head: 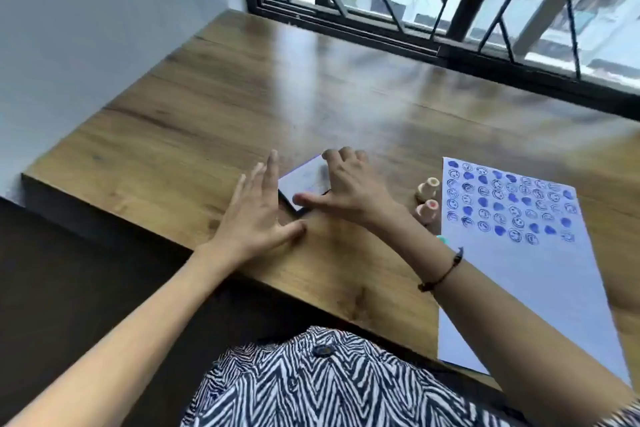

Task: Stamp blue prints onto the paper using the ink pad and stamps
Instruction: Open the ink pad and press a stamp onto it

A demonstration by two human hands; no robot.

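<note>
right hand (349, 187) on ink pad (304, 180)

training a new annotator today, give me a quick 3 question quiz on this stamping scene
1. True or false: the right hand rests on the closed ink pad case.
2. Where do the two wooden stamps lie?
A. On the paper
B. On the table, between the case and the paper
C. In the left hand
3. Fill in: the blue prints fill the paper's ____ part, away from the person.

Key: 1 true; 2 B; 3 far (upper)
</note>
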